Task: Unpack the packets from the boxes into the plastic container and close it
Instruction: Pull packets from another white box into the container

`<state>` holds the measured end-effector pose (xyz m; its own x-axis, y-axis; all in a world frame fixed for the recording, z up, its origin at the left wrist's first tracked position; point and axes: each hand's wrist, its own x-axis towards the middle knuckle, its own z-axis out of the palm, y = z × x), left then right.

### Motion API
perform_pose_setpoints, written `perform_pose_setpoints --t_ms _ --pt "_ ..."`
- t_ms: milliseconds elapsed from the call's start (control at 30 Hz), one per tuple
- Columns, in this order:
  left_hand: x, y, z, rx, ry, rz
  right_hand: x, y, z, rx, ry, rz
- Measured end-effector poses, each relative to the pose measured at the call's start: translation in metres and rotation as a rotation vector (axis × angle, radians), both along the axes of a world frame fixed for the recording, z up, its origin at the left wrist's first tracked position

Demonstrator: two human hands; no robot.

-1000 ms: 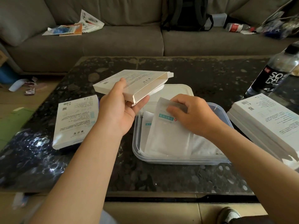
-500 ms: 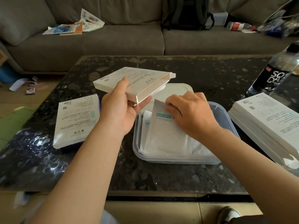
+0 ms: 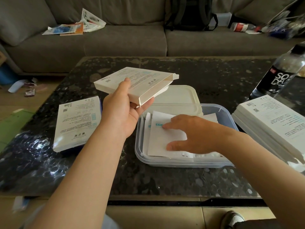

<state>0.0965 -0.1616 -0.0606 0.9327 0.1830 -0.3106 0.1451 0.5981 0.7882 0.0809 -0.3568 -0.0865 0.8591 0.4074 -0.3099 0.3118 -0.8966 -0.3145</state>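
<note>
Gripping an opened box (image 3: 140,81) with the thumb on top and fingers beneath, the left hand (image 3: 121,111) holds it in the air at the centre of the frame, above the far left corner of the plastic container (image 3: 181,162). The right hand (image 3: 194,134) lies flat, fingers spread, on the top packet (image 3: 161,138) inside the container. The lid (image 3: 179,96) rests behind it on the table (image 3: 214,76). A second box (image 3: 77,123) lies flat at the left, and a stack of boxes (image 3: 270,119) sits at the right edge.
</note>
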Motion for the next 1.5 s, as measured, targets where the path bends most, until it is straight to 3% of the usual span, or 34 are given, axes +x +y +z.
perform_pose_setpoints --t_ms 1500 --pt "-0.005 -0.008 -0.003 0.028 -0.033 -0.051 -0.004 0.014 -0.014 -0.006 0.056 0.128"
